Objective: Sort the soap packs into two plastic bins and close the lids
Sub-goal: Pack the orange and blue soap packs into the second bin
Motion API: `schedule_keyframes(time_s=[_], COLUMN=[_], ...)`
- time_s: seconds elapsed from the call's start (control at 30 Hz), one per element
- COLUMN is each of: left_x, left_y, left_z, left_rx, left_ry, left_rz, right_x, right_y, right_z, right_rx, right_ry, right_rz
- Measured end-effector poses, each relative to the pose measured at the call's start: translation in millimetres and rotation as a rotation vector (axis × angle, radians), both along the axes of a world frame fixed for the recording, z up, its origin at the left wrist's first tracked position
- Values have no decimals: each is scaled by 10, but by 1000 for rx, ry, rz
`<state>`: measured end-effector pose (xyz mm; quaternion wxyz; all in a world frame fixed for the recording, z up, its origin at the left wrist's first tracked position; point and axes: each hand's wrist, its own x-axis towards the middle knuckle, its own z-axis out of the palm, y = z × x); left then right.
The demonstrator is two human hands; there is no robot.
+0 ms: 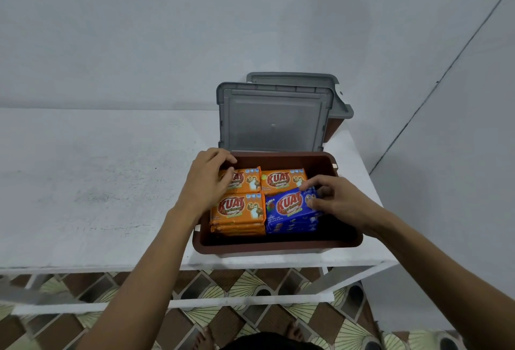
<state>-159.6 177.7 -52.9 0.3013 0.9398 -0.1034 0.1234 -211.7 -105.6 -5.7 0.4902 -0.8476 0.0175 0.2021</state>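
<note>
A brown plastic bin stands open on the white table, its grey lid hinged up behind it. Inside lie orange soap packs at the back left, back right and front left, the front ones stacked. A blue soap pack sits at the front right. My left hand reaches into the bin's back left corner, with its curled fingers on the back-left orange pack. My right hand pinches the right end of the blue pack. A second brown bin with its grey lid up stands behind, mostly hidden.
The white table stretches left of the bins and ends just right of them, close to a grey wall corner. Its front edge lies below the near bin. Patterned floor tiles and white table rails show underneath.
</note>
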Motion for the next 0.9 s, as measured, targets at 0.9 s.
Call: schedule_keyframes(time_s=[0.9], left_x=[31], left_y=[7], left_z=[-52], left_rx=[11], left_ry=[2], left_rz=[6], right_x=[63], right_y=[224], right_z=[-111], right_rx=[-481], right_ry=[-86], right_rz=[104])
